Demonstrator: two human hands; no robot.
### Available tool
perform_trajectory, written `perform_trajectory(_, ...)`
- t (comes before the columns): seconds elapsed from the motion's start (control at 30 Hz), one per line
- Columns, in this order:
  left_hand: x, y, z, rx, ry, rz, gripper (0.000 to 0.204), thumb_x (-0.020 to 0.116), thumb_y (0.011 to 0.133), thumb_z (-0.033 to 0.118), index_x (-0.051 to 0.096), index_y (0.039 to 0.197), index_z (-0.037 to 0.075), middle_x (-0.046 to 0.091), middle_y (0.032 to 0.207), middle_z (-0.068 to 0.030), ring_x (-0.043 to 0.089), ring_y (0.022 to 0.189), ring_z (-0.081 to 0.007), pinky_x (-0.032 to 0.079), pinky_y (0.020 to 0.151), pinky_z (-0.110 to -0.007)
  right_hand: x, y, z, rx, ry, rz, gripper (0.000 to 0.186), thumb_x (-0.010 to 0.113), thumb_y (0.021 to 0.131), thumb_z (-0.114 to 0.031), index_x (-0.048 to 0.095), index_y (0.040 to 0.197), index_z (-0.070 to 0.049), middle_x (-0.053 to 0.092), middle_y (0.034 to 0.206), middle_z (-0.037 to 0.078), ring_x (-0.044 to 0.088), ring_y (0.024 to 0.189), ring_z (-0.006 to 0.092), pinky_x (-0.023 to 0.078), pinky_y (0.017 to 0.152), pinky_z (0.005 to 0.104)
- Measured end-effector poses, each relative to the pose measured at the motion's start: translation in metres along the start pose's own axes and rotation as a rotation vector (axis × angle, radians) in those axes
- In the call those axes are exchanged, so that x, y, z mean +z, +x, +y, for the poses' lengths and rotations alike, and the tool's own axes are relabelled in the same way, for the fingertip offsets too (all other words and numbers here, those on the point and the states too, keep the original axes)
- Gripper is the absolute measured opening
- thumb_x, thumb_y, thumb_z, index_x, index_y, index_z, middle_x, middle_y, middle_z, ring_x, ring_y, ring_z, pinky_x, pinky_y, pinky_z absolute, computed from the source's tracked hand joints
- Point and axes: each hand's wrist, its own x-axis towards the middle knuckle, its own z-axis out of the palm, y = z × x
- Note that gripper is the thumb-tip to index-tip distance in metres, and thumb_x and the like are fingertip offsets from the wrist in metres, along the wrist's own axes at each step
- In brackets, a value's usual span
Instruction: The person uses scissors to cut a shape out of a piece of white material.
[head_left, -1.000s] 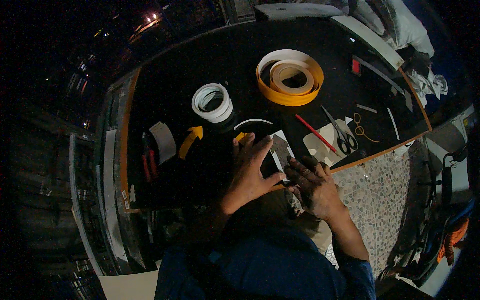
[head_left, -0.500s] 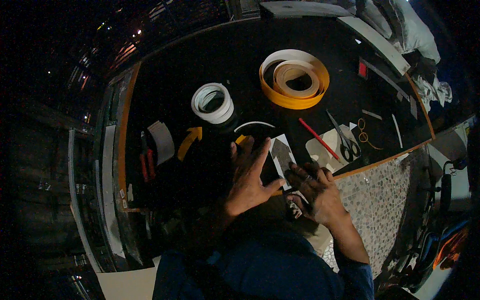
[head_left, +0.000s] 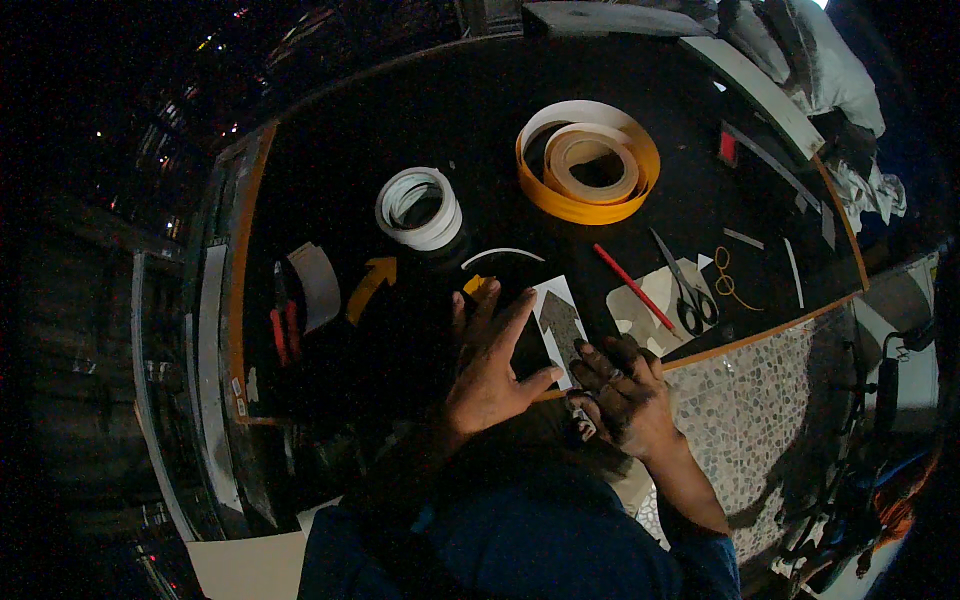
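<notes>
A white card with a dark grey arrow shape point(head_left: 561, 318) lies near the table's front edge, between my two hands. My left hand point(head_left: 492, 368) is spread flat, its thumb and forefinger on the card's left side. By its fingertips a small yellow piece point(head_left: 478, 286) shows in part. My right hand point(head_left: 628, 402), its fingers darkly smudged, is curled at the card's lower right. A small pale, patterned bit point(head_left: 582, 425) sticks out below its thumb, too blurred to name. A curved yellow arrow point(head_left: 371, 288) lies further left.
White tape rolls point(head_left: 425, 232) and a yellow-edged roll point(head_left: 590, 212) stand behind my hands. To the right are a red pencil point(head_left: 632, 283), scissors point(head_left: 684, 285) and a pale sheet point(head_left: 655, 335). Red-handled pliers point(head_left: 285, 325) and a curved grey piece point(head_left: 317, 288) lie left.
My right hand has drawn back slightly toward me, uncovering more of the card's dark arrow. My left hand stays on the card's left side. The view has shifted a little.
</notes>
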Motion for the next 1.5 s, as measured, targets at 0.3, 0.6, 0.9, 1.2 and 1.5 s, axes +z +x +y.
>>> perform_trajectory(0.3, 0.0, 0.001, -0.001, 0.006, 0.002, -0.008, 0.097, 0.085, 0.08, 0.04, 0.037, 0.155, 0.003, 0.044, 0.157, -0.0214, 0.025, 0.152, -0.0474, -0.002, 0.122, -0.07, 0.004, -0.003, 0.004, -0.077, 0.018, 0.085, 0.037, 0.085, 0.079, -0.024, 0.078, 0.114, -0.015, 0.064, 0.143, 0.003, 0.059, 0.126, 0.0334, 0.045, 0.106, 0.0511)
perform_trajectory(0.6, 0.001, 0.001, -0.001, 0.008, 0.0, 0.002, 0.098, 0.085, 0.079, 0.039, 0.037, 0.156, 0.004, 0.044, 0.157, -0.021, 0.025, 0.152, -0.0475, 0.0, 0.122, -0.07, 0.008, -0.01, 0.004, -0.104, 0.013, 0.123, 0.034, 0.081, 0.079, -0.019, 0.078, 0.113, -0.016, 0.067, 0.137, 0.005, 0.06, 0.125, 0.0335, 0.047, 0.103, 0.0502)
perform_trajectory(0.9, 0.003, -0.001, -0.003, 0.049, -0.019, 0.056, 0.097, 0.085, 0.08, 0.037, 0.036, 0.157, 0.004, 0.041, 0.159, -0.0226, 0.026, 0.152, -0.0474, -0.001, 0.122, -0.069, 0.009, -0.016, 0.01, -0.132, 0.127, 0.303, 0.03, 0.076, 0.08, -0.012, 0.075, 0.11, -0.005, 0.07, 0.126, 0.016, 0.07, 0.104, 0.0332, 0.056, 0.084, 0.0424)
perform_trajectory(1.2, -0.015, 0.002, 0.033, -0.106, -0.561, 0.176, 0.079, 0.082, 0.09, 0.019, 0.04, 0.155, 0.0, 0.062, 0.14, -0.0174, 0.059, 0.127, -0.0257, 0.047, 0.108, -0.04, -0.01, 0.018, -0.021, 0.804, 1.514, 0.704, 0.016, 0.066, 0.103, -0.015, 0.066, 0.109, 0.0, 0.071, 0.093, 0.011, 0.074, 0.079, 0.0241, 0.059, 0.072, 0.0349)
perform_trajectory(1.5, 0.0, 0.005, 0.055, -0.156, -1.015, 0.227, 0.063, 0.074, 0.097, 0.014, 0.046, 0.151, -0.004, 0.07, 0.118, -0.0181, 0.067, 0.109, -0.019, 0.055, 0.096, -0.032, -0.009, 0.0, -0.054, 0.923, 1.713, 0.525, 0.015, 0.067, 0.102, -0.016, 0.067, 0.109, -0.003, 0.072, 0.095, 0.011, 0.075, 0.083, 0.0245, 0.063, 0.067, 0.0354)
